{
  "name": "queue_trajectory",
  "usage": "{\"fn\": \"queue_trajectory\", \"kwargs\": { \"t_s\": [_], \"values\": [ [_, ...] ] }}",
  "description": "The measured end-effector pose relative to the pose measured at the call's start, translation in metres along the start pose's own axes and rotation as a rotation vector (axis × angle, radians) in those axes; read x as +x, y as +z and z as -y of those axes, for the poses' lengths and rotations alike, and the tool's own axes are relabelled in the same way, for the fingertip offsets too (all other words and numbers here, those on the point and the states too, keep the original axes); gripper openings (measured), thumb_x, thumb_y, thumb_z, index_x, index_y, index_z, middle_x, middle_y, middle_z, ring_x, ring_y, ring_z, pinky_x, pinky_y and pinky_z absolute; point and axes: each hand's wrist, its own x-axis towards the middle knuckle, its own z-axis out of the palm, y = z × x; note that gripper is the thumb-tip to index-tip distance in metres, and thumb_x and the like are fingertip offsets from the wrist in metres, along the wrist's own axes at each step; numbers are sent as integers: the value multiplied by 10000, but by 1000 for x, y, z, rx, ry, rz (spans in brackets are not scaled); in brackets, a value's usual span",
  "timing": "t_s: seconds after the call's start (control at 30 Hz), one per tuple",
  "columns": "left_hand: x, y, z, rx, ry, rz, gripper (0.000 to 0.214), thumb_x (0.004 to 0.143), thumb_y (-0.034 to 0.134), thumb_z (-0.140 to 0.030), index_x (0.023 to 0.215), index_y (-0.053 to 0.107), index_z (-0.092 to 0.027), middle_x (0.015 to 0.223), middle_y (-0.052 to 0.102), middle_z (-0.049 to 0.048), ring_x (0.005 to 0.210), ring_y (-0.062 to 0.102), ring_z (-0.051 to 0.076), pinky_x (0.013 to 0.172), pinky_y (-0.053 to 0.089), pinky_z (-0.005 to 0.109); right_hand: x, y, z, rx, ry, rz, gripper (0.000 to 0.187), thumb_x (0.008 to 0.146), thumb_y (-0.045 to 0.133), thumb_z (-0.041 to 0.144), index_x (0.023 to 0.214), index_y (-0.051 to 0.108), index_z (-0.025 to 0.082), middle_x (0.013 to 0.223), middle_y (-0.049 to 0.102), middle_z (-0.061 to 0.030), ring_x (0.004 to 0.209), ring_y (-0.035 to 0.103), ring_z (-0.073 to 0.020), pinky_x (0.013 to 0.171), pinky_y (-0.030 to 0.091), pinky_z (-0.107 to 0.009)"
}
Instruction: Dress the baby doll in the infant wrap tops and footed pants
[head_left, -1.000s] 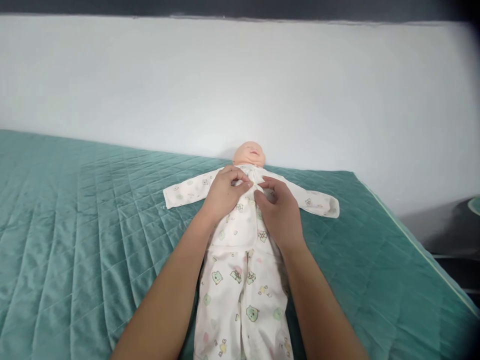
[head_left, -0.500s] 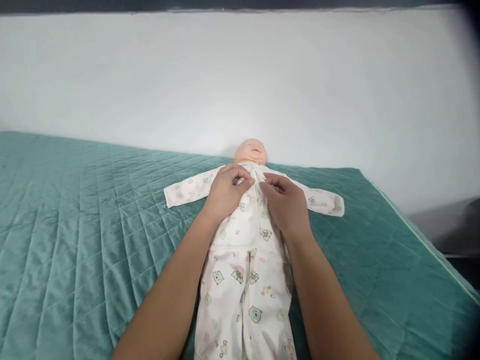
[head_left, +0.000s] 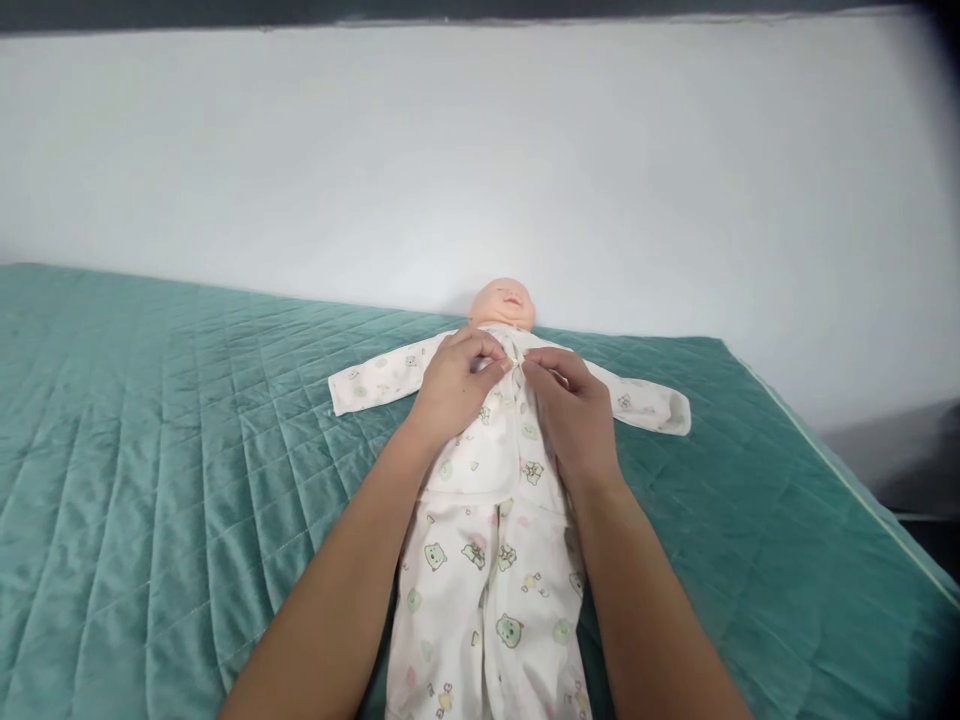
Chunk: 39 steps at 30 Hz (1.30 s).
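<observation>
A baby doll [head_left: 501, 303] lies on its back, dressed in a white baby shirt [head_left: 480, 460] and matching trousers [head_left: 450, 600] printed with small bears. On the left side of the chest, my left hand [head_left: 459, 385] is closed in a pinch at the shirt's front opening. Opposite it, my right hand [head_left: 576, 410] pinches too, with thumb and forefinger together. Between the fingertips shows a thin pale tie [head_left: 517, 361], partly covered by the fingers. The shirt's sleeves stretch out flat to both sides.
A green quilted cover [head_left: 187, 450] lies under the doll. Behind the doll's head rises a white wall [head_left: 375, 170]. The cover's light-edged border [head_left: 832, 465] runs down the right side, with a dark area beyond it.
My right hand has shifted slightly left, bringing its fingertips closer to my left hand's. The pale tie between them shows more clearly. The doll lies as before.
</observation>
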Motion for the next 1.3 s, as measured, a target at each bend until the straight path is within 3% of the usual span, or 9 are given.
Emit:
{"fn": "queue_trajectory", "kwargs": {
  "t_s": [0.43,0.73,1.3],
  "values": [
    [2,-1,-2,-19,-26,32,82,896,604,-216,821,634,-215,1041,663,38,1092,579,196,1010,433,348,1,-4,-1,-55,-99,49,128,823,691,309,884,755,216,985,706,-21,940,631,-177,899,498,-328],
    [4,-4,-6,8,-43,83,100,894,572,-201,813,631,-212,1013,644,42,1069,567,204,1013,420,364,4,-6,0,-101,-15,154,232,759,747,330,957,707,216,940,662,-9,850,556,-152,781,440,-298],
    [2,-6,-9,-29,-73,128,212,929,566,-303,765,658,-207,1006,631,37,1038,575,192,998,430,353,5,-9,-1,-148,-86,252,204,797,703,319,971,644,230,886,612,7,826,535,-151,807,442,-305]
  ]
}}
